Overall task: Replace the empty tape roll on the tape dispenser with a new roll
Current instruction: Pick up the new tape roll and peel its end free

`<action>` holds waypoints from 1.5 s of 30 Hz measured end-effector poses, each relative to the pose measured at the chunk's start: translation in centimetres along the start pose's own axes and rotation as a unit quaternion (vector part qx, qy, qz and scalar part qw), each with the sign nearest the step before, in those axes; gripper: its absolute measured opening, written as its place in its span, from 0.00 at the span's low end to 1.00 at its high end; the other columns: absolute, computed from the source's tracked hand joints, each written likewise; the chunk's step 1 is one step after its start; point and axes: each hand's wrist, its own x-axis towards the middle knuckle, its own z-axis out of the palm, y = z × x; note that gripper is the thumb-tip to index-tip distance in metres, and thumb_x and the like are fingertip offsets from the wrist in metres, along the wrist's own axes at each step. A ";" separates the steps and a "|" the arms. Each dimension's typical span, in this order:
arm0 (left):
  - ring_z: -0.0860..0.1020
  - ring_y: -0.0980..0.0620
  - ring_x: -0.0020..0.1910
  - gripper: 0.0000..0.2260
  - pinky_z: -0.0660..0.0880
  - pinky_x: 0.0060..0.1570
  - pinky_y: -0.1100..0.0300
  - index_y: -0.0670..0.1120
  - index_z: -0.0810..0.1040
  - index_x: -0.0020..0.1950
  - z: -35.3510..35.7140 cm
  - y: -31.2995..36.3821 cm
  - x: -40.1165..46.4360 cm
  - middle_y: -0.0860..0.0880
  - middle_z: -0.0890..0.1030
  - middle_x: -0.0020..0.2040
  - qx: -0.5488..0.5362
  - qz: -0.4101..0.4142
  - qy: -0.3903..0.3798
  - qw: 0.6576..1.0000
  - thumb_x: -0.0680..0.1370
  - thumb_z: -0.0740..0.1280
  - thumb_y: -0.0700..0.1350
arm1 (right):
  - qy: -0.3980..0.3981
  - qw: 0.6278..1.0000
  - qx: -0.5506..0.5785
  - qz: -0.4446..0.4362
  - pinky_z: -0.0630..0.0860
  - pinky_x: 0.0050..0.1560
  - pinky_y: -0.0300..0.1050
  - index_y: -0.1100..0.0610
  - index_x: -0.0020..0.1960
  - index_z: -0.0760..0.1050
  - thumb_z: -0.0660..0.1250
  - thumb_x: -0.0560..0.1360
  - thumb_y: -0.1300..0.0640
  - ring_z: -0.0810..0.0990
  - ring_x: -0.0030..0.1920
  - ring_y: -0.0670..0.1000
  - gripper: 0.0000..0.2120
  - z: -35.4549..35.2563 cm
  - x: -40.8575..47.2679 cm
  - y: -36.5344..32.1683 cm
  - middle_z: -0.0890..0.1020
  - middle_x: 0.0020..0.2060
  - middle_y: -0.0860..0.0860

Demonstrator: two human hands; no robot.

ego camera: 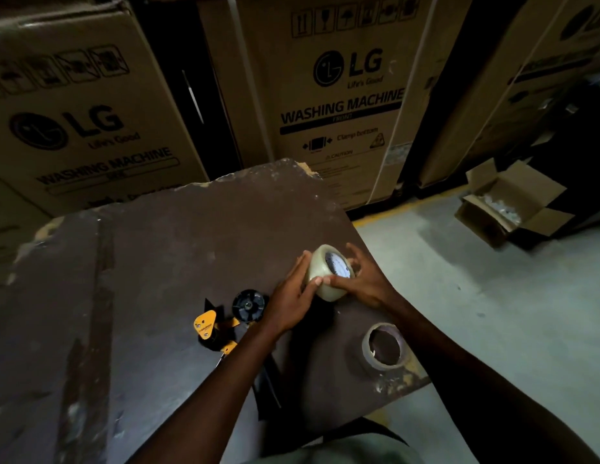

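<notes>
A full roll of clear tape (325, 272) is held tilted just above the dark brown table (157, 262), near its right side. My left hand (291, 296) grips the roll from the left and my right hand (362, 279) from the right, with fingertips meeting on its outer face. The orange and black tape dispenser (224, 321) lies on the table just left of my left wrist, and its black hub (250, 304) is bare. An empty cardboard tape core (385, 344) lies flat near the table's right edge, under my right forearm.
Large cardboard washing machine boxes (338, 95) stand close behind the table. An open small carton (513, 205) sits on the grey floor at the right. The table's right edge (405, 383) is chipped and runs diagonally beside the floor.
</notes>
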 end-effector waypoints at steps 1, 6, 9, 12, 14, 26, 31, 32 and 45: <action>0.55 0.57 0.78 0.28 0.54 0.75 0.63 0.48 0.56 0.80 -0.4 0.3 -0.4 0.53 0.57 0.79 -0.003 0.012 0.008 1.000 0.82 0.61 0.52 | -0.005 0.999 0.038 0.016 0.77 0.47 0.34 0.50 0.79 0.59 0.81 0.66 0.50 0.79 0.52 0.45 0.48 0.3 -0.5 -0.7 0.78 0.60 0.53; 0.51 0.67 0.77 0.31 0.55 0.73 0.66 0.51 0.54 0.80 -2.7 1.2 -2.4 0.56 0.54 0.80 0.004 0.068 0.049 0.996 0.80 0.63 0.56 | -0.059 0.967 0.233 0.089 0.84 0.46 0.54 0.47 0.78 0.56 0.74 0.73 0.50 0.83 0.54 0.55 0.40 2.2 -2.8 -3.6 0.79 0.61 0.57; 0.52 0.62 0.79 0.39 0.57 0.74 0.65 0.52 0.51 0.81 -4.1 1.7 -3.5 0.54 0.53 0.81 0.013 0.081 0.048 0.995 0.76 0.68 0.58 | -0.103 0.952 0.271 0.101 0.81 0.54 0.57 0.45 0.76 0.62 0.71 0.73 0.40 0.81 0.60 0.55 0.36 3.1 -3.5 -4.5 0.78 0.66 0.55; 0.49 0.62 0.79 0.47 0.54 0.74 0.69 0.54 0.46 0.81 -5.2 2.4 -4.9 0.56 0.48 0.81 0.016 0.084 0.031 0.996 0.72 0.73 0.59 | -0.153 0.925 0.322 0.132 0.82 0.51 0.54 0.46 0.68 0.74 0.73 0.67 0.34 0.82 0.60 0.57 0.33 4.1 -3.7 -5.6 0.82 0.62 0.55; 0.49 0.60 0.79 0.50 0.54 0.76 0.64 0.55 0.43 0.80 -5.7 2.5 -5.5 0.57 0.46 0.81 0.000 0.076 0.028 0.997 0.71 0.75 0.58 | -0.179 0.904 0.352 0.167 0.82 0.40 0.49 0.50 0.66 0.78 0.73 0.66 0.31 0.84 0.57 0.57 0.35 4.5 -4.1 -6.8 0.83 0.59 0.56; 0.73 0.55 0.68 0.43 0.74 0.65 0.43 0.65 0.58 0.75 -9.5 4.1 -6.8 0.57 0.71 0.71 -0.195 0.033 0.059 0.979 0.66 0.78 0.54 | -0.288 0.923 0.215 0.138 0.79 0.56 0.66 0.45 0.67 0.73 0.63 0.69 0.26 0.81 0.59 0.63 0.34 3.6 -6.3 -10.8 0.80 0.61 0.61; 0.75 0.52 0.67 0.38 0.75 0.63 0.41 0.64 0.63 0.73 -10.8 5.2 -7.4 0.54 0.72 0.71 -0.247 0.020 0.073 0.966 0.67 0.76 0.55 | -0.307 0.922 0.224 0.072 0.81 0.51 0.54 0.45 0.62 0.76 0.68 0.70 0.34 0.82 0.55 0.59 0.25 3.6 -7.1 -11.6 0.80 0.60 0.61; 0.76 0.52 0.66 0.37 0.76 0.62 0.40 0.63 0.63 0.73 -11.1 5.2 -7.4 0.53 0.73 0.70 -0.260 0.018 0.077 0.962 0.68 0.76 0.55 | -0.308 0.922 0.227 0.060 0.81 0.45 0.50 0.46 0.63 0.76 0.69 0.70 0.35 0.84 0.49 0.56 0.25 3.7 -7.2 -11.9 0.80 0.58 0.62; 0.77 0.45 0.63 0.33 0.78 0.36 0.67 0.63 0.63 0.75 -13.2 7.4 -7.3 0.50 0.74 0.69 -0.300 -0.021 0.063 0.951 0.73 0.72 0.56 | -0.269 0.939 0.212 -0.034 0.78 0.58 0.68 0.39 0.73 0.65 0.76 0.69 0.53 0.78 0.63 0.65 0.37 3.4 -6.6 -13.7 0.73 0.67 0.59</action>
